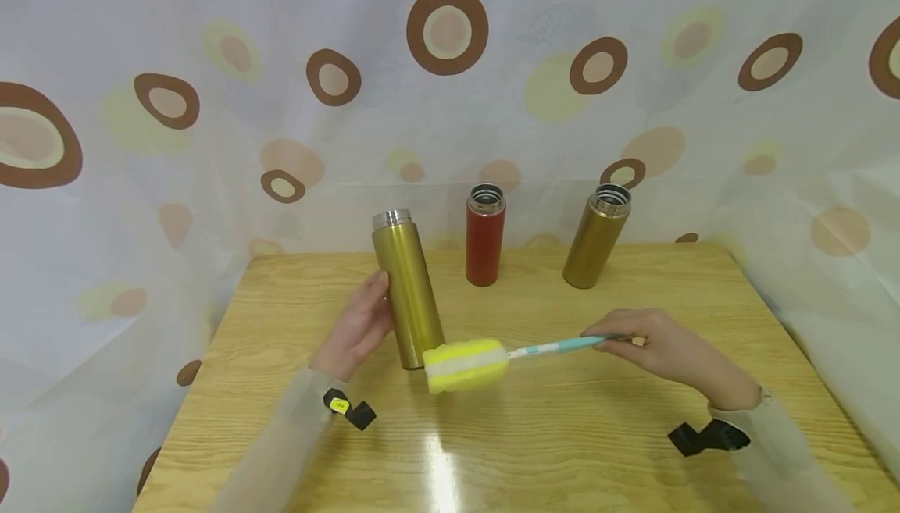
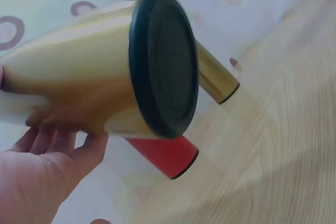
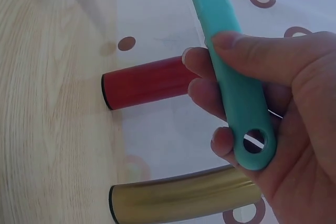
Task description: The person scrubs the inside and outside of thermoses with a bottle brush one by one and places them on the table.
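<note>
Best steady the tall gold metal bottle point(image 1: 408, 290), tilted above the wooden table point(image 1: 548, 450) in the curled left grip point(image 1: 358, 325), while gently guiding the turquoise-handled yellow-and-white sponge brush point(image 1: 466, 365) pinched in the right grip point(image 1: 654, 345).

Bright, even light, one hard streak of glare
We see it whiten the near tabletop point(image 1: 443, 470), a pale sheen along the tilted gold bottle point(image 2: 86, 66), blur along the yellow sponge point(image 1: 466, 365), and hazier wrist views with soft tabletop shadows.
</note>
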Available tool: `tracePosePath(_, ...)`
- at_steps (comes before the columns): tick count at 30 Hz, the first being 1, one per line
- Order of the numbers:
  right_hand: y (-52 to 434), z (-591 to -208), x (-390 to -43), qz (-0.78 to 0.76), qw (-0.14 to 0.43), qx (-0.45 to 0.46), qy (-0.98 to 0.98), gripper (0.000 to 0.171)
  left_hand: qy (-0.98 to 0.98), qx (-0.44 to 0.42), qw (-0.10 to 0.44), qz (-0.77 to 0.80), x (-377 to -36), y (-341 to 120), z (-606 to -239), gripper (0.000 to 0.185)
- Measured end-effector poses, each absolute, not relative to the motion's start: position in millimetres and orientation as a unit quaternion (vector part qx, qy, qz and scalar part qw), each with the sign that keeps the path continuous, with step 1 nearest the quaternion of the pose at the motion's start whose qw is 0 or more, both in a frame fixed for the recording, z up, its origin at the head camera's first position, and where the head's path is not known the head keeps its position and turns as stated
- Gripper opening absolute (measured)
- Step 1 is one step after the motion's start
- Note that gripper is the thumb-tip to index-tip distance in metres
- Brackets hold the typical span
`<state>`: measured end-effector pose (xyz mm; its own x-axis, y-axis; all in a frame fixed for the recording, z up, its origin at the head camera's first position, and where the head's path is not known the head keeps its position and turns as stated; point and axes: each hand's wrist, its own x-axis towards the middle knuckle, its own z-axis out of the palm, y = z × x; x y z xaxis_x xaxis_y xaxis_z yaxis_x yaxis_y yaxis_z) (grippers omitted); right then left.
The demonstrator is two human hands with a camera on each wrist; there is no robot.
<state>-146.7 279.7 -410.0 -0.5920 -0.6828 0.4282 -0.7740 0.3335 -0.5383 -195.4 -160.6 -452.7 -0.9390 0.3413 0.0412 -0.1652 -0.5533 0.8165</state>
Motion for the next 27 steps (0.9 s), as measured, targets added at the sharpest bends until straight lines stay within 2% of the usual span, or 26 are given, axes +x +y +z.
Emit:
tracePosePath(4, 284, -412, -146, 0.366, 0.065, 0.433, -0.821, 0.039, 0.472, 0.063, 0.12, 0.871, -194, -165, -451, 0.051)
tracePosePath(7, 288, -413, -146, 0.365, 0.064, 0.423, -0.827, 0.038, 0.483, 0.053, 0.107, 0.868, -195, -169, -450, 0.051)
tracePosePath(13, 293, -413, -146, 0.341, 0.058, 0.398, -0.85, 0.035, 0.511, 0.051, 0.086, 0.854, -197, -179, -451, 0.023)
tracePosePath(16, 296, -412, -145, 0.327, 0.055, 0.389, -0.86, 0.034, 0.525, 0.047, 0.073, 0.847, -198, -185, -450, 0.017)
tracePosePath(27, 303, -417, -147, 0.31, 0.061, 0.394, -0.863, 0.044, 0.575, 0.016, 0.022, 0.817, -204, -208, -446, 0.037)
